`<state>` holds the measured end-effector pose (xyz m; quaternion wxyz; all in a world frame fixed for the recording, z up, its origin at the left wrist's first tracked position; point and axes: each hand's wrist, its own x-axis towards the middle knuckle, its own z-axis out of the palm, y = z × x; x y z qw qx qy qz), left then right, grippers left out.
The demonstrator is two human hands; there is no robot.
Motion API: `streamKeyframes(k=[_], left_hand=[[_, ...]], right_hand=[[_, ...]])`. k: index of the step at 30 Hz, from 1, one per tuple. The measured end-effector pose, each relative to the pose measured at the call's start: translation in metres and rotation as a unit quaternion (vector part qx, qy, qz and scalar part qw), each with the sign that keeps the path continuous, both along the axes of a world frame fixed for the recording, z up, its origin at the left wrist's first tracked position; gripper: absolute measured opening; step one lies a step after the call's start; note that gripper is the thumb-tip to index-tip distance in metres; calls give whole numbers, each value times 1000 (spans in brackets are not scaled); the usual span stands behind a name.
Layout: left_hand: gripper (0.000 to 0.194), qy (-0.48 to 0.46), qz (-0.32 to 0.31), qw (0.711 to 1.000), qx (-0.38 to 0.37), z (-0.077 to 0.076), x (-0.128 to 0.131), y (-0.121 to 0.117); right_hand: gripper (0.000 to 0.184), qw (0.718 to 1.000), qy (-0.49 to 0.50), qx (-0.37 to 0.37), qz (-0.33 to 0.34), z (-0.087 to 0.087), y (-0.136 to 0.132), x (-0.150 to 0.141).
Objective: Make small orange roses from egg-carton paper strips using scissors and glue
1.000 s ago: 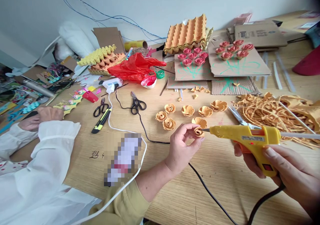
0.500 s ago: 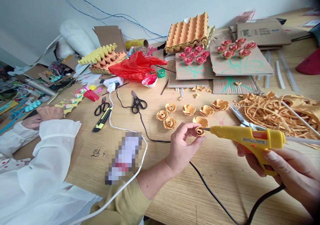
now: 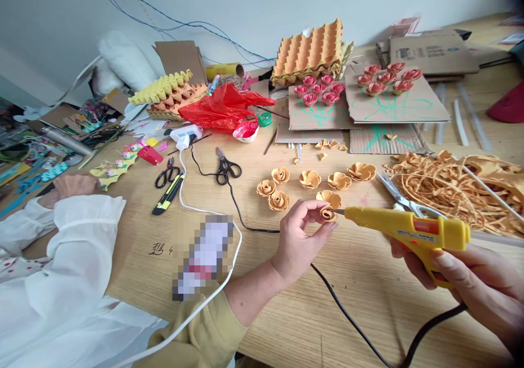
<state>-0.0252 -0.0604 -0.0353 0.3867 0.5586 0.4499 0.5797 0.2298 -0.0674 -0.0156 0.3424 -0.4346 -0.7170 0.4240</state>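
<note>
My left hand (image 3: pixel 301 237) pinches a small rolled orange paper rosebud (image 3: pixel 327 213) between thumb and fingers. Wrapped round the handle of a yellow hot glue gun (image 3: pixel 403 227) is my right hand (image 3: pixel 470 280); a red light glows on the gun. The gun's metal nozzle reaches the rosebud's right edge. Just behind the rosebud sits an orange petal cup (image 3: pixel 329 197). Beyond it stand open petal cups (image 3: pixel 310 179), and to their left a cluster of fuller orange paper roses (image 3: pixel 279 200).
Silver scissors (image 3: pixel 403 196) lie beside orange paper scraps (image 3: pixel 454 188). Black scissors (image 3: pixel 226 168), a box cutter (image 3: pixel 168 194) and a white cable (image 3: pixel 207 211) are to the left. Red flowers (image 3: pixel 386 77) stand on cardboard (image 3: pixel 397 106). A co-worker's white sleeve (image 3: pixel 77 253) rests at the far left.
The co-worker's hands and sleeve have shifted slightly left. My hands, the rosebud and the glue gun keep almost the same positions.
</note>
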Motion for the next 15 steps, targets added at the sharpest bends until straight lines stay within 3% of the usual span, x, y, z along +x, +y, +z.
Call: streamKeyframes(k=[9,15], left_hand=[[26,83,25,994,68,2,-2,0],[28,81,25,993,87,3,-2,0]], right_hand=[[29,984,-63,161,-33,11,0,-10],[28,986,-61,151,-32,14,1,-13]])
